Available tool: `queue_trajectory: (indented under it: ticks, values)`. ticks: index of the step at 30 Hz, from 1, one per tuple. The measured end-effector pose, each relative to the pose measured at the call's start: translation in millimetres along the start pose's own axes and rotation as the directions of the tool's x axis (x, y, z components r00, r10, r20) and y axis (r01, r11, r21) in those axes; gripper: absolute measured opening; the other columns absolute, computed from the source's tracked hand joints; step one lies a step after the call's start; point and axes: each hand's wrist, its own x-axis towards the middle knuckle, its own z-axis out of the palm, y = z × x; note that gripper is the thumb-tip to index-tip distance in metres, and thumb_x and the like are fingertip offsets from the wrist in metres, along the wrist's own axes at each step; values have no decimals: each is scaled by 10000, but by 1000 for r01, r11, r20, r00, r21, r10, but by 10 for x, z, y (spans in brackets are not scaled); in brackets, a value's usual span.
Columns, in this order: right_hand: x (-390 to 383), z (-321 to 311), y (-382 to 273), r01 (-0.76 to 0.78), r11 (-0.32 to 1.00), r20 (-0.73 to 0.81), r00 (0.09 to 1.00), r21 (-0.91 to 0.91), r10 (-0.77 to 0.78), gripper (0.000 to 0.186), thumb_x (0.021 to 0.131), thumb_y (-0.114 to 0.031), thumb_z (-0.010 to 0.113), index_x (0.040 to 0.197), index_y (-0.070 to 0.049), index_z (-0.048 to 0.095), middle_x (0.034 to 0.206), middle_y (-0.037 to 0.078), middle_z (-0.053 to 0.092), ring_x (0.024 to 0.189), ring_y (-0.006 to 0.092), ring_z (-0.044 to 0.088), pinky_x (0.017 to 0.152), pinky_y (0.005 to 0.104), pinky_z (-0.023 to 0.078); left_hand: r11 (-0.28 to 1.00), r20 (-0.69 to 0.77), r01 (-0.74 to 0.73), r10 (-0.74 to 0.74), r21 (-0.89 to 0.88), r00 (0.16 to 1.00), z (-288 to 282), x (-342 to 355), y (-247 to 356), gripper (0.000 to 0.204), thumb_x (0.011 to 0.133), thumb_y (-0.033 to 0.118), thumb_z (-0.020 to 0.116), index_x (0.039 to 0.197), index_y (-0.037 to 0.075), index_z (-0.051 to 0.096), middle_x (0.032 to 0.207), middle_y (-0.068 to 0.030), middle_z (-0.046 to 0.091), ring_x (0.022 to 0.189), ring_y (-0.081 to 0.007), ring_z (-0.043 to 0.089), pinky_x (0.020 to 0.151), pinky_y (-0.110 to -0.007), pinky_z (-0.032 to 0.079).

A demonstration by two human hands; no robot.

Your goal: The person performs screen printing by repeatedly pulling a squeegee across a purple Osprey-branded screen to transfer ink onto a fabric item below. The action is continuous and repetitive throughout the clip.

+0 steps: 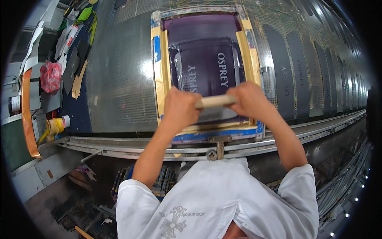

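Both my hands grip a squeegee (215,102) by its pale wooden handle, held crosswise over the near part of a printing screen. My left hand (181,106) is closed round its left end, and my right hand (250,102) round its right end. The blade is mostly hidden below the handle. The screen's frame (160,81) is edged with tan and blue tape and lies flat on a long table. Dark purple ink (203,30) covers the far inside of the screen, and pale lettering (222,69) shows on its mesh.
Dark printed panels (283,73) line the table to the right. A metal rail (119,148) with a bracket (219,146) runs along the near edge. At left are a pink plastic bag (51,77), a yellow container (55,125), an orange strip (28,115) and scraps.
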Motion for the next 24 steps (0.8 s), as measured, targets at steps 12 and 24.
queue_trajectory:
  ticks: [12, 24]
  values:
    - [1919, -779, 1233, 10, 1000, -61, 998, -28, -12, 415, 711, -310, 895, 975, -16, 767, 716, 166, 708, 675, 329, 708, 683, 416, 562, 991, -23, 64, -62, 121, 998, -455, 2053, -986, 450, 659, 379, 901, 1028, 141, 800, 898, -150, 764, 897, -360, 727, 819, -463, 558]
    - [617, -140, 520, -61, 997, -58, 996, 47, 64, 318, 732, -291, 844, 965, -90, 761, 823, 176, 727, 818, 383, 718, 769, 472, 572, 993, 5, -5, 4, 120, 1000, -82, 803, -339, 362, 658, 304, 917, 951, 135, 788, 775, -145, 736, 783, -352, 720, 762, -468, 569]
